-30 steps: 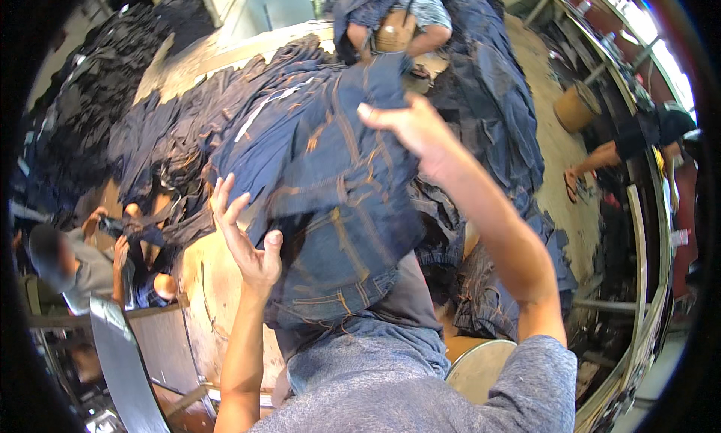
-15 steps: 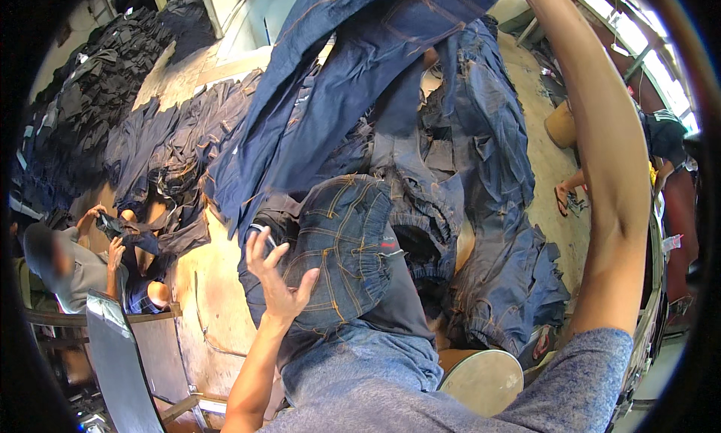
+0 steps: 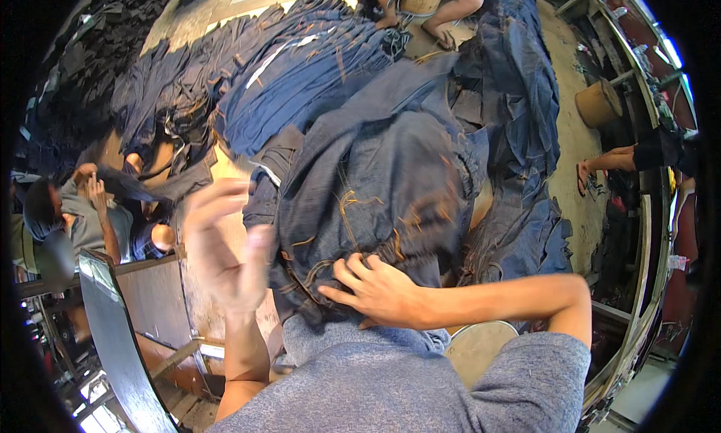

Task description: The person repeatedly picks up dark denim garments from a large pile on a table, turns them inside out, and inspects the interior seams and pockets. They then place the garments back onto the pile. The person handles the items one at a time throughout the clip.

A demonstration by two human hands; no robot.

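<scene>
Dark denim trousers point(image 3: 360, 170) with orange stitching and loose orange threads lie bunched over my lap, blurred on their right side. My right hand point(image 3: 379, 289) grips their near part, its fingers bent into the cloth by a seam. Raised just left of the trousers is my left hand point(image 3: 229, 245), smeared by motion. Whether it holds anything is not clear. Beyond my lap, more blue denim garments point(image 3: 300, 87) lie in a long heap, and another denim pile point(image 3: 518, 132) runs along the right.
At the left a person in grey point(image 3: 98, 215) handles dark cloth. Another person's legs and hand point(image 3: 443, 20) show at the far end. A bare leg point(image 3: 612, 161) stands at the right near a round stool point(image 3: 598, 104). A dark upright panel point(image 3: 124, 343) rises at the lower left.
My right arm has come down from its raised reach with blue denim to the cloth at my lap. My left hand has moved left. The lap is now covered by differently lying denim.
</scene>
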